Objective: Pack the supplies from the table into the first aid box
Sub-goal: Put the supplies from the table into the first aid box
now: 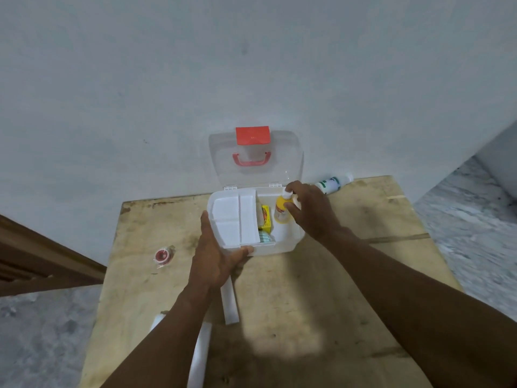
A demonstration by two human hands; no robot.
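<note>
- The table (321,289) carries the open first aid box (291,245). The left hand (215,256) grips the box's near-left corner, beside the inner tray (229,217).
- The right hand (310,211) is curled round the yellow bottle (281,211), which is upright in the box's right well.
- Likely step: setting this bottle down. Next comes letting go, then reaching just beyond this grip for the white-and-green bottle (333,184).
- The red tape roll (162,254) lies well left of the left hand's grip.

Table (307,289) with box (279,249), tape (163,255), white bottle (334,184)

Bare room, painted wall (251,65), worn plywood table (335,275), stone floor (461,219)
</note>
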